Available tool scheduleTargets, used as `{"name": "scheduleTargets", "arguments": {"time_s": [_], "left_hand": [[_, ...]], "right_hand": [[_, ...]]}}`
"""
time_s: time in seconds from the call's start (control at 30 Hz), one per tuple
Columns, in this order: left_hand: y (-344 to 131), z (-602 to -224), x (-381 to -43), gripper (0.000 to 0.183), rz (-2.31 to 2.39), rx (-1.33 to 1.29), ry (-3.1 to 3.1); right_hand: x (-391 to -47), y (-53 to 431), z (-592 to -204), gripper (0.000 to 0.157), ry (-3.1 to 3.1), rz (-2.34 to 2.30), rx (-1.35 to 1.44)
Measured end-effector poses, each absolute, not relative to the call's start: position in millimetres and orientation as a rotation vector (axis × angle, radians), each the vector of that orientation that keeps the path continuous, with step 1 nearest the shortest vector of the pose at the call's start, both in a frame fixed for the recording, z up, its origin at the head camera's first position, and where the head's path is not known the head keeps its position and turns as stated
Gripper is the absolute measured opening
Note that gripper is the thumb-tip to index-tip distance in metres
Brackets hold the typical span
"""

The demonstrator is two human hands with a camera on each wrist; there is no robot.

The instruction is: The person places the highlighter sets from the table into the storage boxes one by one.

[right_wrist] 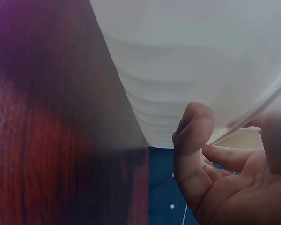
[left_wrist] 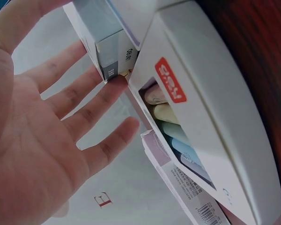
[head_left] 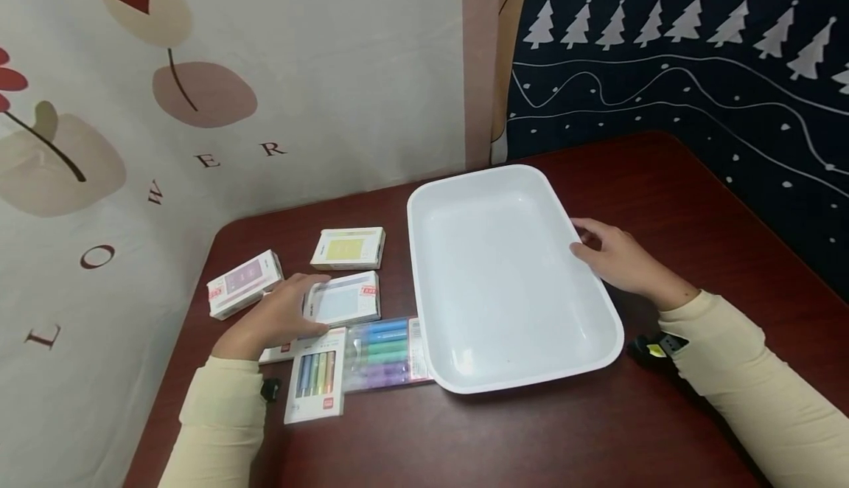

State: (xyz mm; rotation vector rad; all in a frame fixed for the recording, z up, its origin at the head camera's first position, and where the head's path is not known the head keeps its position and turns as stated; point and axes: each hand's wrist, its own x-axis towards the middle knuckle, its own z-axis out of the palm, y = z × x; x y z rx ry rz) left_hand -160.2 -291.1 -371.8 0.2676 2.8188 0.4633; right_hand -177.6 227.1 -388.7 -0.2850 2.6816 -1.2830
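My left hand (head_left: 284, 313) spans the left end of a white box with a pale blue top (head_left: 343, 299), thumb at its near side and fingers at its far side. In the left wrist view its fingers are fairly straight, some fingertips right at the box's edge (left_wrist: 117, 51). My right hand (head_left: 613, 256) pinches the right rim of a large white tray (head_left: 507, 274), with the thumb over the rim. Seen from the right wrist, curled fingers (right_wrist: 194, 126) lie against the tray's outer wall (right_wrist: 178, 70).
Around the left hand lie a yellow-topped box (head_left: 347, 249), a purple-topped box (head_left: 245, 284), and a windowed box of pastel sticks (head_left: 316, 375). A clear pack of colored markers (head_left: 385, 353) is partly overlapped by the tray. Fabric wall hangings (head_left: 332, 68) border the dark red table (head_left: 530, 436).
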Motion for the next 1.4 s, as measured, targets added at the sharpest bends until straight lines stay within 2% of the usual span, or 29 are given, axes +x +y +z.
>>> {"name": "scheduleTargets", "arguments": {"time_s": [1.4], "left_hand": [[-290.7, -365.8, -156.4, 0.085, 0.533, 0.341, 2.887]], "right_hand": [[-176.5, 224.7, -387.0, 0.054, 2.696, -1.271, -0.305]]}}
